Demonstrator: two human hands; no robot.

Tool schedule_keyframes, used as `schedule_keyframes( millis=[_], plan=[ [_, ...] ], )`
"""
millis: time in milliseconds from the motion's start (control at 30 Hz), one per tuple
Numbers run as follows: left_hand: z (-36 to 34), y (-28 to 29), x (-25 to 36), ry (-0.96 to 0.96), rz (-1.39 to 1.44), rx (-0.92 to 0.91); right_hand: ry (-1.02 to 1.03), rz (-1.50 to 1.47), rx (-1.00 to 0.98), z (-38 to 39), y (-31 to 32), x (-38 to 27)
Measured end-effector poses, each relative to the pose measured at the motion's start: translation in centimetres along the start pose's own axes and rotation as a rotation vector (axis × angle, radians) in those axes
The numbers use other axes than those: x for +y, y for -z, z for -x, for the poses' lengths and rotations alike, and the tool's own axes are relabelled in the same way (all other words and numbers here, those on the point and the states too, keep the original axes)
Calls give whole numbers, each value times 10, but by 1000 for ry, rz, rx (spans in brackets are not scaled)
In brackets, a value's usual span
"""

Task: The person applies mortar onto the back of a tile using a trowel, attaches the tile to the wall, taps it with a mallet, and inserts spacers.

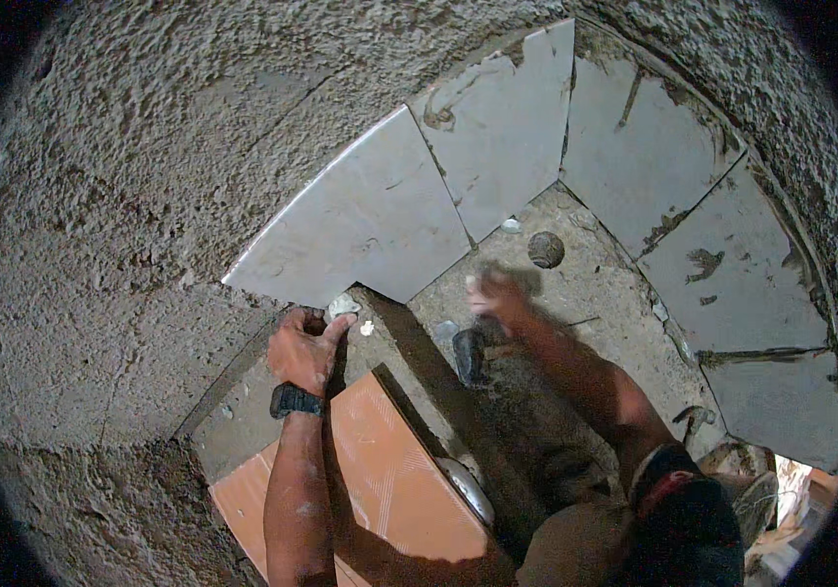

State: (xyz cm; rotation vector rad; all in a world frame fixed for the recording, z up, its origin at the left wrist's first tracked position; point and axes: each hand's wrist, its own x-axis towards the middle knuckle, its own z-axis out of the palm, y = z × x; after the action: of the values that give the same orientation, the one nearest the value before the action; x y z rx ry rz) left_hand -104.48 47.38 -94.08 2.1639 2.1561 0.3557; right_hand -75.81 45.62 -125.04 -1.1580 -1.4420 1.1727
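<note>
My left hand [303, 350], wearing a dark watch [295, 399], is closed at the lower edge of a pale wall tile [360, 215]. Its thumb and fingers pinch a small whitish chunk [343, 305], which rests against that edge. A smaller white fragment [367, 329] lies just right of it. My right hand [499, 295] hovers over the rough floor, smeared by motion. A blurred greyish shape shows beside its fingers, and whether they grip it I cannot tell. Below the left hand lies an orange tile [389, 470] with ridged lines on its face.
More pale tiles [654, 147] line the wall to the right, with mortar smears. A round dark thing [546, 249] sits on the floor beyond my right hand. A hammer [697, 419] lies at the right. A shiny curved thing [468, 489] touches the orange tile. Rough plaster [125, 196] covers the left wall.
</note>
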Motion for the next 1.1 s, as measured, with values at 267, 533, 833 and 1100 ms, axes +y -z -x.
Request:
schedule_keyframes(
  millis=[267,533,833,1100],
  plan=[
    [-2,-3,-1,-23,3,9,-260,-845,251,-47,-58,-46],
    [-2,-8,-4,-49,62,21,-553,-1034,659,-67,-40,-82],
    [-4,-9,-5,-54,52,43,-658,-989,485,-67,-32,-75],
    [-1,-8,-4,-24,82,43,-612,-957,420,-62,-27,-75]
  ],
)
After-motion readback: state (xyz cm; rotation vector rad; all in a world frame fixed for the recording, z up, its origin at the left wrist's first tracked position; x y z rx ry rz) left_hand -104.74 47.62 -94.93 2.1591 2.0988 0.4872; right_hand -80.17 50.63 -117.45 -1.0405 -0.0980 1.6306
